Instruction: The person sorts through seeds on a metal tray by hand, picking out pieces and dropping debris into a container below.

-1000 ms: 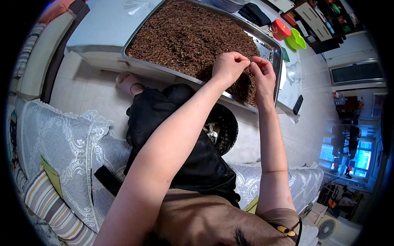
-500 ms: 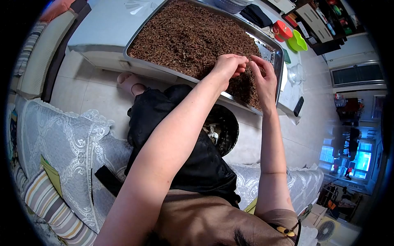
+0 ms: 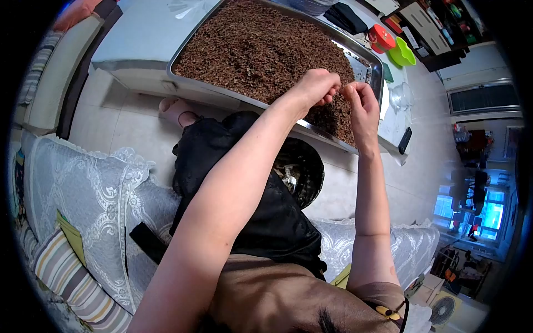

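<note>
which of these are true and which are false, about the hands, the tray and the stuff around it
1. The tray holds a brown heap. True.
2. The left hand and right hand are far apart, at opposite ends of the tray. False: they are close together, near its right end in the view.
3. The green bowl is beside the red tub. True.
4. The black remote lies inside the tray. False: the remote is outside it, to the right.
5. The bin is black. True.
</note>
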{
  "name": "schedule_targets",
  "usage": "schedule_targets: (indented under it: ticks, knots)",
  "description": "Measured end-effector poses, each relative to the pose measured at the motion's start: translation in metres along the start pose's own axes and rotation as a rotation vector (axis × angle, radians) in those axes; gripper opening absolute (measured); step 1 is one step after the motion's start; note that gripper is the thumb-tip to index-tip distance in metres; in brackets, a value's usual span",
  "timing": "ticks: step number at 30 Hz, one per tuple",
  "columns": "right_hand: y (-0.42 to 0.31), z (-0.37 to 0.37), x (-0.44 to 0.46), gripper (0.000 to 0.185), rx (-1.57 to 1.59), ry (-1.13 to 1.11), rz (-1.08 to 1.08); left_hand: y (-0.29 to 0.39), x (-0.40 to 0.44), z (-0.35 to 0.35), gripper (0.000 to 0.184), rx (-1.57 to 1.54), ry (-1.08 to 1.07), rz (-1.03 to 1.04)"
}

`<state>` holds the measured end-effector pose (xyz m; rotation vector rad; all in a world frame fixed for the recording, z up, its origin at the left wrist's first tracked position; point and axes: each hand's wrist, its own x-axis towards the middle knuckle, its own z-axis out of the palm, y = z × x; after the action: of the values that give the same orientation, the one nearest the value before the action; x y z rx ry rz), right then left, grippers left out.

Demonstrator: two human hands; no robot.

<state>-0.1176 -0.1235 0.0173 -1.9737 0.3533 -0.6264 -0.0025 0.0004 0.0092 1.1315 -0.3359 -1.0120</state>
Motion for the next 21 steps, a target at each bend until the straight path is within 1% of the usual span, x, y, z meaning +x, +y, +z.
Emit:
schedule_targets:
  ticks: [2, 5, 8, 9, 11, 12, 15, 17, 19, 21]
  knots:
    - [0.002, -0.008, -0.004, 0.016, 0.153, -0.004, 0.042, 0.005, -0.003, -0.004, 0.016, -0.020, 0.026, 0.010]
    - [-0.013, -0.019, -0.020, 0.013, 0.059, 0.005, 0.080, 0.009, -0.002, -0.011, 0.020, -0.048, 0.105, 0.012]
    - [-0.020, -0.031, -0.048, 0.006, -0.097, -0.181, 0.095, -0.015, 0.028, -0.025, 0.025, 0.396, 0.416, 0.147]
    - [-0.025, -0.034, -0.058, 0.005, -0.163, -0.248, 0.104, -0.015, 0.026, -0.024, 0.025, 0.489, 0.461, 0.153]
    - [-0.036, -0.041, -0.073, 0.009, -0.514, -0.462, 0.042, -0.006, 0.013, -0.020, 0.029, 0.675, 0.554, 0.163]
    - [-0.045, -0.042, -0.081, 0.009, -0.526, -0.544, 0.147, 0.002, 0.004, -0.016, 0.029, 0.755, 0.543, 0.102]
    - [-0.031, -0.049, -0.077, 0.010, -0.518, -0.456, 0.115, -0.002, 0.003, -0.014, 0.029, 0.814, 0.543, 0.174]
    - [-0.015, -0.051, -0.063, 0.010, -0.516, -0.293, 0.087, 0.000, -0.001, -0.009, 0.029, 0.789, 0.531, 0.155]
    - [0.001, -0.049, -0.046, 0.012, -0.579, -0.143, -0.061, 0.001, -0.004, -0.007, 0.028, 0.759, 0.516, 0.148]
    - [0.015, -0.043, -0.028, 0.014, -0.660, -0.076, -0.067, 0.001, -0.005, -0.008, 0.026, 0.719, 0.504, 0.150]
